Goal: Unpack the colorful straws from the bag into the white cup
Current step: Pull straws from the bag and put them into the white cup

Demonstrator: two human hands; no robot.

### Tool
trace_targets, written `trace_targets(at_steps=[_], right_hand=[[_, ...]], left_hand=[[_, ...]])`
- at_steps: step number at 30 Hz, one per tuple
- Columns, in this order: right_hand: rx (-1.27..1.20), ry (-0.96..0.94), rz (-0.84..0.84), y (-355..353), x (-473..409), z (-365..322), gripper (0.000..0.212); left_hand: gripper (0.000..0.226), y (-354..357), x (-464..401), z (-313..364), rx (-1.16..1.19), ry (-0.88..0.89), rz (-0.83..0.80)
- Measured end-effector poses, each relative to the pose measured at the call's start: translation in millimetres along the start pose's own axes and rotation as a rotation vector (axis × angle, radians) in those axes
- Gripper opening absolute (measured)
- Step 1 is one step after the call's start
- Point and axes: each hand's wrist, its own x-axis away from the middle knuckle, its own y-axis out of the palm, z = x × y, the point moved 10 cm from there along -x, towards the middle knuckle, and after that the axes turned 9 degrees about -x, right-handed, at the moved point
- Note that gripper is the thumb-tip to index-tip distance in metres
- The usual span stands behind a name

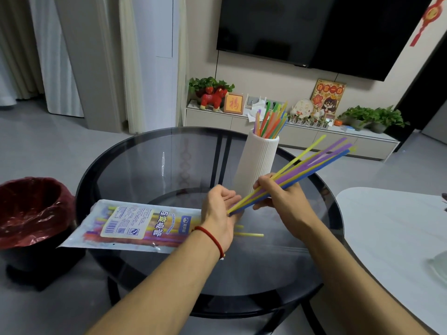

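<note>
On the glass table (145,165), the bag (135,226) lies flat with many straws still inside. Behind it stands the white cup (257,163), already holding a bunch of straws (271,122). The right hand (283,197) is closed around a loose bundle (312,163) of yellow, purple and blue ones. The left hand (220,211) is open, its palm touching their lower ends. One yellow straw (249,235) lies loose on the table. The bundle fans out, so some tips could miss the cup's mouth, or bump the tall cup over.
</note>
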Motion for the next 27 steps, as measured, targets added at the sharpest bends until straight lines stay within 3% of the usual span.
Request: trace_targets(at_steps=[3,6,11,19,22,27], right_hand=[[-0.033,-0.076,-0.007,4,3,-20,0.023],[0.032,-0.069,-0.041,15,6,-20,0.026],[0.073,-0.024,-0.070,15,6,-14,0.027],[-0.271,-0.225,0.325,-61,-48,-84,0.017],[0.025,-0.345,0.374,-65,-71,-121,0.020],[0.474,-0.311,0.303,-36,-102,-134,0.025]], left_hand=[[0.042,-11,-3,0,-0.051,-0.008,0.049],[0.054,9,7,-7,0.040,-0.103,-0.135],[0.055,16,7,-4,0.122,-0.097,-0.204],[0.045,-3,-2,24,0.106,0.039,-0.101],[0.044,-9,-2,30,0.041,0.068,-0.076],[0.040,-14,-1,36,-0.046,0.104,-0.053]])
